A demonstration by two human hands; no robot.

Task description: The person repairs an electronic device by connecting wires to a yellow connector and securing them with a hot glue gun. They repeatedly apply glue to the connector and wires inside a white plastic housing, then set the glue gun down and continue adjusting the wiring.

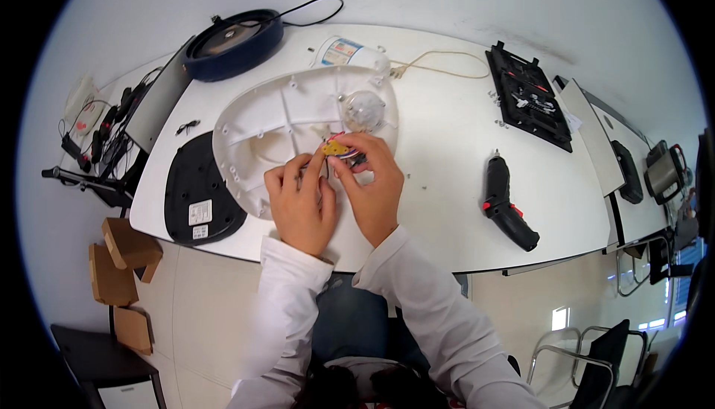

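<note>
Both of my hands meet over the near part of a white plastic housing (253,119) that lies with its ribbed inside up. Between the fingertips of my right hand (374,189) is a small yellow circuit board (337,148) with coloured wires. The fingers of my left hand (302,204) are bent and touch the board's left side. A round clear-and-white part (363,111) sits inside the housing, beyond my right hand. Left of the housing lies a black base cover (195,186) with white labels, partly under its edge.
A black cordless screwdriver (506,204) lies to the right. Further back are an open black tool case (529,96), loose screws (495,100), and a pale cord (447,53). A dark blue round appliance (234,44) and a white container (350,53) stand at the back.
</note>
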